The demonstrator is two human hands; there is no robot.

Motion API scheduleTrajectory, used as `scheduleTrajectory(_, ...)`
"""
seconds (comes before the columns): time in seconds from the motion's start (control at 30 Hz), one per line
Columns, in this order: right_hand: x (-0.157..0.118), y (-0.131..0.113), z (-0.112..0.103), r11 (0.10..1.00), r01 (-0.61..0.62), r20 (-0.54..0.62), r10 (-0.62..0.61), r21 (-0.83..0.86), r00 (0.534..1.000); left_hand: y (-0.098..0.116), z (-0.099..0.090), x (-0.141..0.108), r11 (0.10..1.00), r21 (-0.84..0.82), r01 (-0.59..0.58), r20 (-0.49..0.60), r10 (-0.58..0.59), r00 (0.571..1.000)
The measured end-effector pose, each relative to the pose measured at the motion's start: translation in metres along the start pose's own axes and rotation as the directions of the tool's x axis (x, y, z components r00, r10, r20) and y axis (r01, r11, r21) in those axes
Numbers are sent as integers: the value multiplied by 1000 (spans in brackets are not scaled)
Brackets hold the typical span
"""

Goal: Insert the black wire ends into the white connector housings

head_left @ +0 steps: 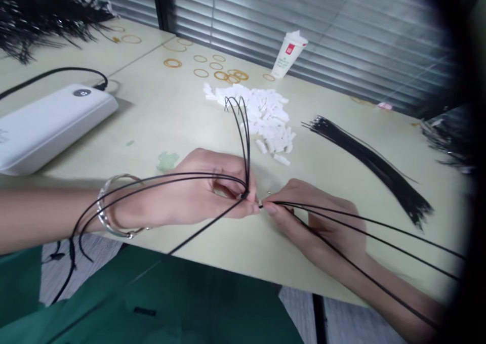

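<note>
My left hand (212,187) is closed in a pinch on thin black wires (248,152). Some strands stick up above the fingers, and others loop back over the wrist and its silver bangle (104,210). Close by on the right, my right hand (315,217) pinches black wires too, which fan out toward the lower right. The two sets of fingertips nearly meet, with a small dark piece between them. What exactly sits there is too small to make out. Just beyond the hands lies a pile of small white pieces (266,111).
A bundle of black wires (372,162) lies on the table (144,121) at right. At left is a white power bank (56,126) with a black cable. Rubber bands (231,76) and a white paper cup (289,54) are at the back. More black wires (49,15) heap at far left.
</note>
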State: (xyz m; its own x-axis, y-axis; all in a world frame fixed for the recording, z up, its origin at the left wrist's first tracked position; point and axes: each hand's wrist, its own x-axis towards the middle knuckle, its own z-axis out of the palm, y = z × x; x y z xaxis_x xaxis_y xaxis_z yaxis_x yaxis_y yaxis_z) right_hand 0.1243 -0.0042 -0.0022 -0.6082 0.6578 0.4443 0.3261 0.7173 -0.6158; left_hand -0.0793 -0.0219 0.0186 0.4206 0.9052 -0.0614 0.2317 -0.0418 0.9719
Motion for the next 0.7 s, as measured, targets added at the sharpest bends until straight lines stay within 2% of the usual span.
scheduleTrajectory(0.2, 0, 2, 0, 993, -99, 61, 96, 59, 994, 1, -2, 2, 994, -104, 45, 28, -42, 999)
scheduleTrajectory(0.37, 2, 1, -5, 975, -171, 62, 164, 140, 985, 0, -4, 3, 990, -137, -17, 69, 27, 997)
scheduleTrajectory(0.5, 5, 6, -10, 933, -281, 70, 273, 224, 960, -8, -6, 5, 987, -145, -70, 66, 80, 995)
scheduleTrajectory(0.6, 6, 13, -12, 887, -357, 114, 339, 293, 934, -19, -5, 7, 982, -149, -119, 51, 128, 990)
scheduleTrajectory(0.7, 4, 15, -13, 854, -382, 158, 348, 353, 924, -26, -5, 10, 986, -110, -124, 52, 130, 990)
